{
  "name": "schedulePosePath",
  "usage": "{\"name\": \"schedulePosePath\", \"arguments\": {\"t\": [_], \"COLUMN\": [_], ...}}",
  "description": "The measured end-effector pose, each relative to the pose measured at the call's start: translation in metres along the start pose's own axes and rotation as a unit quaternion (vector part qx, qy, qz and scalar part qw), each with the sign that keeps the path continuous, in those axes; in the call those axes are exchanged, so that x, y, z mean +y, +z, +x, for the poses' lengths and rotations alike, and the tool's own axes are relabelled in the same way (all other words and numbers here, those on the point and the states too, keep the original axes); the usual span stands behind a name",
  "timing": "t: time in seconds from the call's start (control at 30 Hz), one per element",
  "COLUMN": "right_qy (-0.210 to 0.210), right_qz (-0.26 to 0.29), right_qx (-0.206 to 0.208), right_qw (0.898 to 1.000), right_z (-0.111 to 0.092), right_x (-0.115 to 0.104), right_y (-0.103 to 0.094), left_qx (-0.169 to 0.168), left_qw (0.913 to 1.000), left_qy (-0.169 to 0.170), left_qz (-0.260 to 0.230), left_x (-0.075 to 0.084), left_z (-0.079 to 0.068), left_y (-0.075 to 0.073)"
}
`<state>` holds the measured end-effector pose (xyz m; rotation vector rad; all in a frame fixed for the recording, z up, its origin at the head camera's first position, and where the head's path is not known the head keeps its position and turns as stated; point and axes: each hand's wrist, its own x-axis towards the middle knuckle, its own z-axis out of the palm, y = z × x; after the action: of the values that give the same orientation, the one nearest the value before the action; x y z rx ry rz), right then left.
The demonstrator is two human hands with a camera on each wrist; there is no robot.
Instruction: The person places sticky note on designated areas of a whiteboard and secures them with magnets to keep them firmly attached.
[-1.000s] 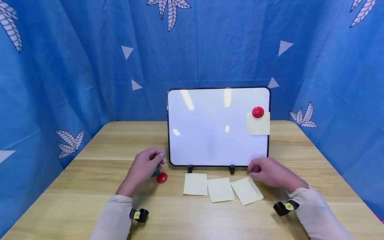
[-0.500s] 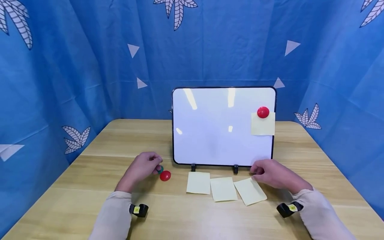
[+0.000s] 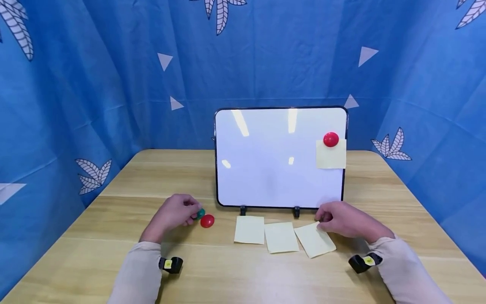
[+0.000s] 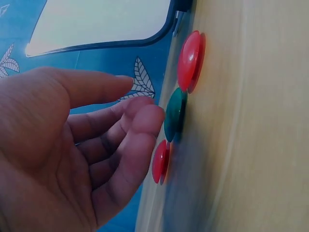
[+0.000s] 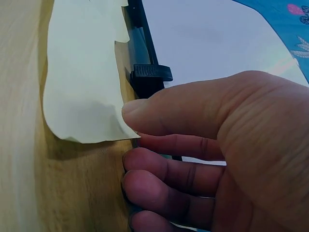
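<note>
My left hand (image 3: 175, 214) hovers low over the table beside a green round magnet (image 3: 200, 213), its fingertips right at the magnet's edge and its thumb held apart. Two red magnets flank the green one: the right-hand red magnet (image 3: 207, 221) shows in the head view, while the other red magnet (image 4: 161, 162) shows only in the left wrist view, hidden behind the hand in the head view. With thumb and index finger, my right hand (image 3: 339, 218) pinches the upper corner of the rightmost pale yellow sticky note (image 5: 82, 82), which lies tilted on the table.
A whiteboard (image 3: 273, 169) stands upright on small black feet. At its right edge, a red magnet (image 3: 331, 139) holds a sticky note (image 3: 330, 157). Two more notes, a left note (image 3: 249, 230) and a middle note (image 3: 281, 237), lie in front of the board. A blue curtain (image 3: 125, 71) hangs behind.
My left hand has shifted a little left and lower, uncovering more of the green magnet. The right hand has closed in on the note's corner. The head view has shifted slightly.
</note>
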<state>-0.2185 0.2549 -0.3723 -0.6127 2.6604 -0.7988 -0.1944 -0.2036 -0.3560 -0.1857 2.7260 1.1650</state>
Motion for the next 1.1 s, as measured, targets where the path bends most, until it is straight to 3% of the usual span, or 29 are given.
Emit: {"name": "schedulePosePath", "arguments": {"t": [0.3, 0.63, 1.1], "right_qy": [0.004, 0.008, 0.005], "right_qz": [-0.006, 0.009, 0.045], "right_qx": [0.005, 0.008, 0.032], "right_qw": [1.0, 1.0, 0.998], "right_z": [-0.001, -0.002, -0.001], "right_x": [-0.002, -0.002, 0.001], "right_y": [0.002, 0.001, 0.0], "left_qx": [-0.012, -0.034, -0.05], "left_qw": [0.9995, 0.9991, 0.9975], "left_qy": [-0.022, -0.019, 0.004], "left_qz": [0.021, 0.015, 0.049], "left_x": [-0.005, -0.004, 0.002], "left_z": [0.002, 0.0, -0.002], "left_y": [0.002, 0.005, 0.012]}}
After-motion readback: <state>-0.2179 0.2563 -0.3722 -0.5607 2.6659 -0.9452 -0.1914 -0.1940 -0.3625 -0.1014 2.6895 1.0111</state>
